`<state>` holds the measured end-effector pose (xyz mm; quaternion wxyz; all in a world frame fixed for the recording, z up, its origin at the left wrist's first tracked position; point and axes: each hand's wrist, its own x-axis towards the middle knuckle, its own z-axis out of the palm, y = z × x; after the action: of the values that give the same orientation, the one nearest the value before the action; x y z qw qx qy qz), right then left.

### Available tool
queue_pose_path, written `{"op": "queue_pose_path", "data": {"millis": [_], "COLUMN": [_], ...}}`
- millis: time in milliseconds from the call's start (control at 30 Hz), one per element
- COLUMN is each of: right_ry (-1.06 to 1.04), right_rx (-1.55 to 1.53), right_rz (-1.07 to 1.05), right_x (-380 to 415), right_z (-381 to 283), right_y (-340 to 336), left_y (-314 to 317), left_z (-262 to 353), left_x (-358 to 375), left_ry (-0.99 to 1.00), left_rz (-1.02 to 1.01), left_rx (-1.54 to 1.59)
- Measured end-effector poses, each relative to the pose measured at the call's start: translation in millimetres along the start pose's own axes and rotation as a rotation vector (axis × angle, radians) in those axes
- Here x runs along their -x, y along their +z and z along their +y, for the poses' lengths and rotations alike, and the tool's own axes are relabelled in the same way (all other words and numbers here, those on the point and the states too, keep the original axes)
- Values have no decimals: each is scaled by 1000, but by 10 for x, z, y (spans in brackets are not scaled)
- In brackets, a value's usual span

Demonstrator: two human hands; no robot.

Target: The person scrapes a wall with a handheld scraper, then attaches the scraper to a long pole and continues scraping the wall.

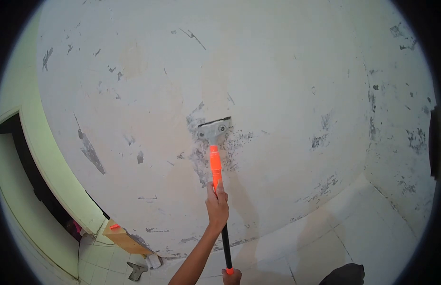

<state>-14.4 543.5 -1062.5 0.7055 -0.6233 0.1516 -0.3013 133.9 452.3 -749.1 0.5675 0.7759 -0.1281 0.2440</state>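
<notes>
While both hands, left hand (217, 205) high and right hand (231, 275) low, clench the long-handled scraper (214, 161), its blade (214, 127) well above bites flaking wall paint (230, 142), mid-scrape; next stroke probably needs firm pressure.

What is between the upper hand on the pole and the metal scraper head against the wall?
In the head view, only the orange grip section of the long-handled scraper runs from the left hand to the grey metal scraper head.

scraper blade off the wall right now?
No. The scraper has its blade flat against the wall, on a grey scraped patch, with both hands on its long handle.
</notes>
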Motion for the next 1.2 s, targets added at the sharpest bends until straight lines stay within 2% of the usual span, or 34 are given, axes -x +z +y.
{"op": "queue_pose_path", "data": {"millis": [67,133,267,400,467,533,633,700,800,867,1033,1167,1200], "right_ry": [-36,174,227,205,250,205,283,184,214,202,194,232,173], "right_rx": [8,-115,-68,-47,-85,34,-75,-176,-164,-172,-21,-31,13], "right_rz": [34,-92,-100,-107,-5,-51,-95,-87,-54,-23,-20,-59,-60], "right_x": [-14,-139,-282,-178,63,145,45,-66,-225,-211,104,225,269], "right_z": [-152,-461,-837,-582,-246,-144,-336,-531,-935,-726,-287,-86,109], "right_y": [75,149,15,-78,-26,-45,77,149,113,130,-68,-68,49], "left_y": [-26,-24,21,100,69,70,19,5,17,62,69,25,10], "left_z": [202,473,573,190,23,26,293,553,917,730,0,-19,65], "left_x": [-184,-360,-425,-197,-29,5,-184,-363,-466,-440,7,35,-12], "left_ry": [30,57,54,89,67,38,72,41,11,14,47,37,21], "left_rz": [-20,-35,-49,-16,-27,-41,-55,-74,-94,-71,-3,-35,-39], "left_rx": [-3,-7,24,7,-36,-81,-97,-40,82,120,-62,-65,-77]}}
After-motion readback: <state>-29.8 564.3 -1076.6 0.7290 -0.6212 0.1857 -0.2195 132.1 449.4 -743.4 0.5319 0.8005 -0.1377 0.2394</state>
